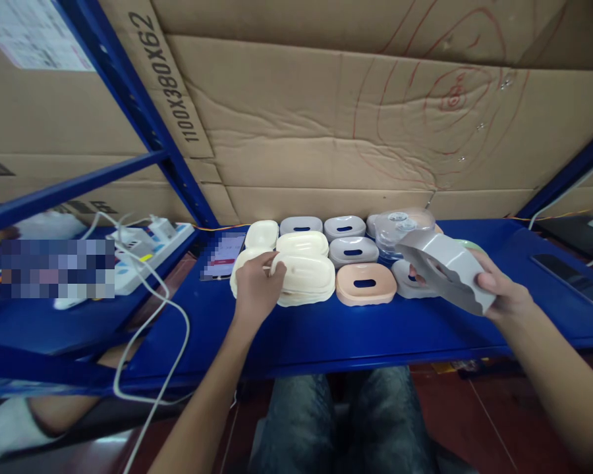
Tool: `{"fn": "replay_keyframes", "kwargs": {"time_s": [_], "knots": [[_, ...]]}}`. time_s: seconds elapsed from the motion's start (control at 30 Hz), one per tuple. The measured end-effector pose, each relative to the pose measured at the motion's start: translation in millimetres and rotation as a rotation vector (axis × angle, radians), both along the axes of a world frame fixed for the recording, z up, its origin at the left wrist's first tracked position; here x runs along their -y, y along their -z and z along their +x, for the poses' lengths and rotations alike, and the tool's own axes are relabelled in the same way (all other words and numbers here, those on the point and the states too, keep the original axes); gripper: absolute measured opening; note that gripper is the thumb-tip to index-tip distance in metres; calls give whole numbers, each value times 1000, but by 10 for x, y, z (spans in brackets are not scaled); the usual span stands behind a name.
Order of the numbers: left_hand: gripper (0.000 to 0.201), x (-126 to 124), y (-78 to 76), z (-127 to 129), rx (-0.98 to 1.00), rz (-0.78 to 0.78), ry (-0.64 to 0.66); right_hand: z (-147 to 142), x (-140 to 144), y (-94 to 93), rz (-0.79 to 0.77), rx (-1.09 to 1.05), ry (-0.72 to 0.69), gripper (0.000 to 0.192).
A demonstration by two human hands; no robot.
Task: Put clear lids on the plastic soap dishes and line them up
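Observation:
My right hand grips a grey plastic piece with wavy edges and a slot, holding it tilted above the table's right part. It looks like a soap dish base. My left hand is at the left end of a cream oval tray, its thumb and fingers closed on the rim. That tray tops a small stack. Another cream piece lies partly hidden behind my left hand. Right of the stack sit a peach slotted base and a grey slotted base.
More cream trays and grey bases line the blue table. Clear plastic containers stand behind my right hand. Phones lie left and right. White cables hang at left; cardboard backs the table.

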State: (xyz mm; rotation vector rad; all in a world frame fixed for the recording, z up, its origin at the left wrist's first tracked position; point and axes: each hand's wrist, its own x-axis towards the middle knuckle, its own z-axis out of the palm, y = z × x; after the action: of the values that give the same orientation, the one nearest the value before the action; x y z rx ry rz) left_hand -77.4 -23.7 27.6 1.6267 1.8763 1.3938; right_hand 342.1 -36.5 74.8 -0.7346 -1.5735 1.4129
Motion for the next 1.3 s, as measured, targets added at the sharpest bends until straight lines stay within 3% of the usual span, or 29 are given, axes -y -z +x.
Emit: {"fn": "replay_keyframes", "kwargs": {"time_s": [0.27, 0.5, 0.87, 1.03, 1.3], "knots": [[34, 10, 92, 91, -379, 137, -154, 63, 16, -28, -4, 28, 27, 78], [35, -25, 173, 23, -554, 169, -105, 120, 35, -35, -14, 38, 92, 74], [25, 51, 104, -121, -576, 165, 19, 283, 18, -30, 9, 110, 197, 56], [28, 84, 110, -166, -645, 114, 90, 295, 35, -23, 26, 124, 226, 59], [38, 146, 94, -167, -602, 150, 46, 401, 111, -207, 166, 323, 319, 73]]}}
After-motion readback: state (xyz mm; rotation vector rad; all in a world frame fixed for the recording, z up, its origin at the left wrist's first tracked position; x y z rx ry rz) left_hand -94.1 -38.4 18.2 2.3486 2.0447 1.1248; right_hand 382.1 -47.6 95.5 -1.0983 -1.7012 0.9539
